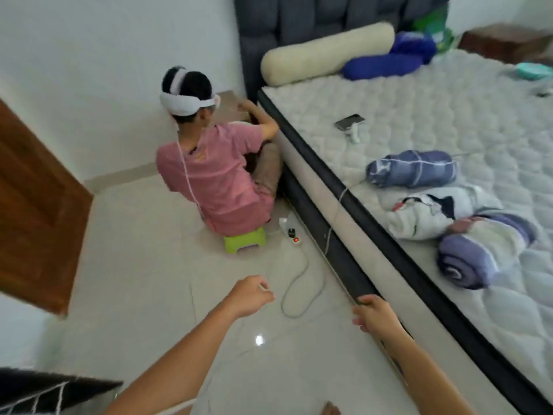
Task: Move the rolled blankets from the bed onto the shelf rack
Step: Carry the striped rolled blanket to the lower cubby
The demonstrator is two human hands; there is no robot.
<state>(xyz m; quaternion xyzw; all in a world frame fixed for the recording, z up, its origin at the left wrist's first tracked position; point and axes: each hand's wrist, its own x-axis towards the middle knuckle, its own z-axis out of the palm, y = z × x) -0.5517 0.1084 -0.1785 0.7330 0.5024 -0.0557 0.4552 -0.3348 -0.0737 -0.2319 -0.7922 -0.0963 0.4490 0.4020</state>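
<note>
Three rolled blankets lie near the bed's (419, 121) left edge: a blue tied roll (413, 168), a white patterned one (431, 214), and a purple-and-white roll (478, 253) closest to me. My left hand (250, 296) hangs over the floor with its fingers loosely curled and nothing in it. My right hand (375, 314) hovers by the bed's dark base, fingers curled, also holding nothing. Both hands are short of the blankets. A dark corner (45, 390) at the bottom left may be the rack; I cannot tell.
A person in a pink shirt (215, 175) sits on a green stool (245, 239) beside the bed. A power strip (294, 236) and looping cable (299, 283) lie on the tiled floor. A brown door (33, 211) stands left. A phone (349, 121), a bolster (326, 53) and a blue pillow (386, 62) lie on the mattress.
</note>
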